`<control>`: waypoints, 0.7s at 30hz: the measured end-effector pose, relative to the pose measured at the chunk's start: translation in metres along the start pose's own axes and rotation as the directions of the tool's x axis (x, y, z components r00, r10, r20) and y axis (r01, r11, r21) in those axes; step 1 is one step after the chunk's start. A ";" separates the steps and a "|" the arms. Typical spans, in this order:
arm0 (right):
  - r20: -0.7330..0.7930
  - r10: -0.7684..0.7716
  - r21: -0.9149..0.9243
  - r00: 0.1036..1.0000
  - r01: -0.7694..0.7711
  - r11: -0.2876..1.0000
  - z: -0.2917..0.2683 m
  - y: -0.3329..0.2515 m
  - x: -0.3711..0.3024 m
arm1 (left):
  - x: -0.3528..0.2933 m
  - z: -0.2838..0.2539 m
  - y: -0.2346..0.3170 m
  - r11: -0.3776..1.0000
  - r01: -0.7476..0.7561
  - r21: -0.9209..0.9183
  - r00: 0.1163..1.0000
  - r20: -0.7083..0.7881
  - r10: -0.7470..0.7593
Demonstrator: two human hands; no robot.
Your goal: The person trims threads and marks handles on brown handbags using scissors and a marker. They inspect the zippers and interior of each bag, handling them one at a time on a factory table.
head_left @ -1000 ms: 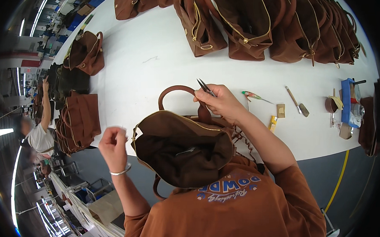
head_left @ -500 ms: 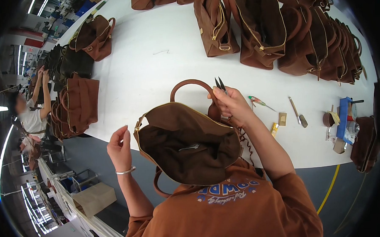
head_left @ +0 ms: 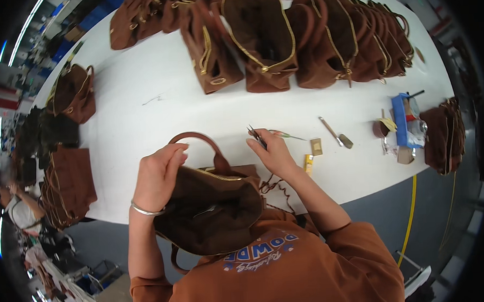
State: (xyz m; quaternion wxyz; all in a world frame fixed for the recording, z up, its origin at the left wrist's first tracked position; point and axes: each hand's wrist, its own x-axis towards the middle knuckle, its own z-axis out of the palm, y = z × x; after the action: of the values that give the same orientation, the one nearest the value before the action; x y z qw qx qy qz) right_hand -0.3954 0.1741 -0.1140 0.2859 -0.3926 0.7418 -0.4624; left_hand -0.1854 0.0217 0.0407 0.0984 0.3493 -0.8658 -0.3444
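Note:
A brown handbag [head_left: 202, 228] rests against my body at the table edge, its gold zipper open and its dark lining showing. My left hand [head_left: 155, 173], with a silver bangle at the wrist, is closed at the bag's upper left rim, beside the arched handle [head_left: 198, 135]. What its fingers pinch, if anything, is hidden. Small dark thread snips [head_left: 259, 139] are in my right hand [head_left: 276, 154], blades pointing up and left, just right of the handle. A thin dark braided cord [head_left: 279, 188] lies beneath my right wrist, beside the bag.
Many brown handbags [head_left: 271, 77] line the table's far side. More bags [head_left: 70, 180] stand at the left. On the right lie an awl [head_left: 287, 135], a brush [head_left: 336, 133], a yellow box [head_left: 308, 162] and a blue tray [head_left: 400, 120]. A person [head_left: 23, 212] is at far left.
My left hand has come up from beside the bag to its upper left rim and closed. My right hand has let go of the handle and keeps the snips. The view has shifted right.

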 end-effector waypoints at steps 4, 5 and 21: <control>-0.069 0.148 -0.024 0.987 -0.150 0.988 -0.033 0.006 -0.024 | 0.024 -0.014 0.012 0.890 0.427 -0.163 0.778 0.568 -0.269; -0.093 0.173 -0.017 0.980 -0.176 0.984 -0.040 0.010 -0.028 | 0.028 -0.013 0.018 0.903 0.417 -0.102 0.733 0.626 -0.268; -0.178 0.000 -0.639 0.984 -0.116 0.760 -0.064 0.050 -0.027 | 0.018 0.075 -0.031 0.805 0.226 -0.549 0.931 0.365 -0.013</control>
State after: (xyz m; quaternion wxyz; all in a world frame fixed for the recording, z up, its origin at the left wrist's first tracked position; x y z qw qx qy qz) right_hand -0.4473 0.2399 -0.1322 0.0839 -0.4037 0.8887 -0.2004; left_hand -0.2130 0.0327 -0.0369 0.0257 0.2916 -0.6979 -0.6537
